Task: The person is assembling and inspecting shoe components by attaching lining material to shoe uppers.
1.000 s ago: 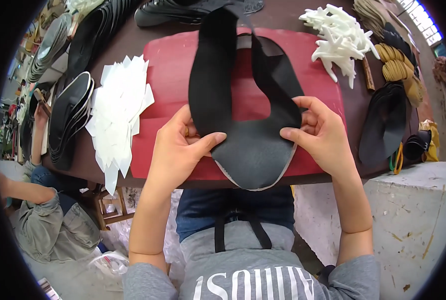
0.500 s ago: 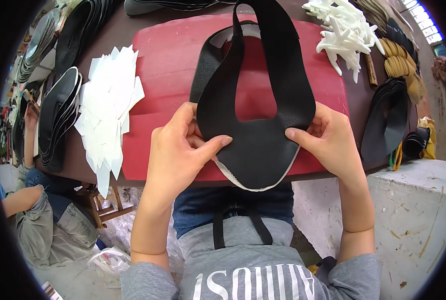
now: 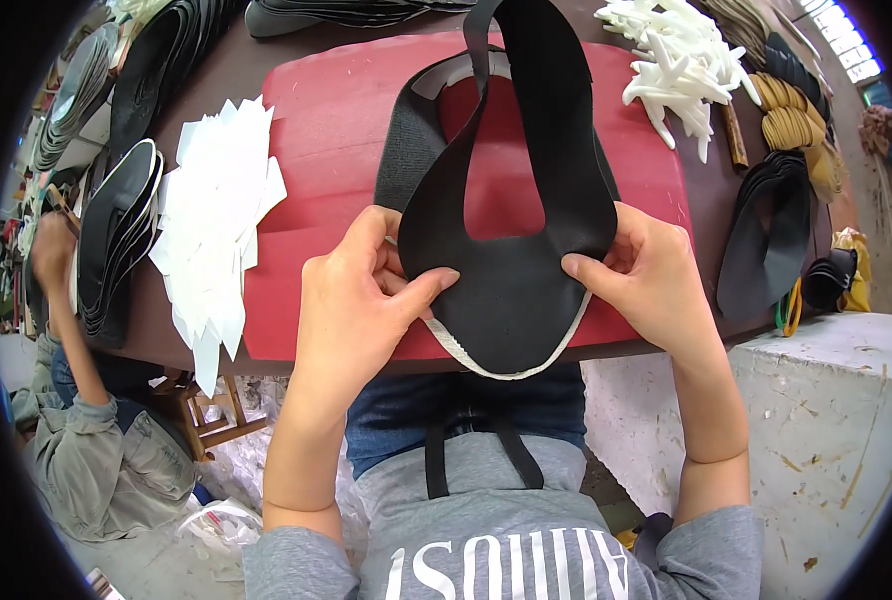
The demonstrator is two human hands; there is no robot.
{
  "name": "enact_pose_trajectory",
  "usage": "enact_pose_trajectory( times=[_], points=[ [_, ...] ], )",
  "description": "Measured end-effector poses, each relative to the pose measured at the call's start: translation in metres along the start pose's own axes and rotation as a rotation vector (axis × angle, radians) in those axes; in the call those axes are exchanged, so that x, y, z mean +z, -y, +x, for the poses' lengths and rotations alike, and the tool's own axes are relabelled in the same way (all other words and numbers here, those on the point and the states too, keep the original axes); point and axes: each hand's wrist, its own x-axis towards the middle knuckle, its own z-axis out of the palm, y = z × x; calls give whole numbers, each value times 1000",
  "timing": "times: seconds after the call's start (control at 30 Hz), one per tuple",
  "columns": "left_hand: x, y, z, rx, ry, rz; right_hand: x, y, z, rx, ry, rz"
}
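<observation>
Between my hands is a black shoe upper [image 3: 506, 290], its rounded toe end toward me and its two long side bands looping away. A whitish lining edge shows around the toe. My left hand [image 3: 371, 290] pinches the upper's left side, thumb on top and fingers beneath. My right hand [image 3: 638, 280] grips the opposite side the same way, with the fingers partly hidden under it. Under the upper's far part lies a textured dark layer with a light grey inner strip. A red mat [image 3: 316, 190] shows through the upper's opening.
White pointed sheets [image 3: 216, 210] are piled left of the mat. White curved pieces [image 3: 671, 60] lie at the back right, near a wooden stick [image 3: 734, 138]. Black uppers [image 3: 766, 235] are stacked right, others [image 3: 116, 240] left. A co-worker's arm [image 3: 66, 300] reaches in at the left.
Both hands still hold the upper; my right hand has shifted slightly left, and the upper's side bands have drawn a little closer together. The co-worker's arm has moved further into view.
</observation>
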Motion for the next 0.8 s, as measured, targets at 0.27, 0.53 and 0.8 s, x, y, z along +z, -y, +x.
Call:
enact_pose_trajectory(
  times=[0.27,0.53,0.8],
  points=[
    [1,-4,-4,20,-40,244,-2,6,-2,11,41,-106],
    [60,3,-46,721,-170,651,4,3,-2,-187,21,-252],
    [74,2,-46,746,59,736,-36,1,40,-143,14,-143]
  ],
)
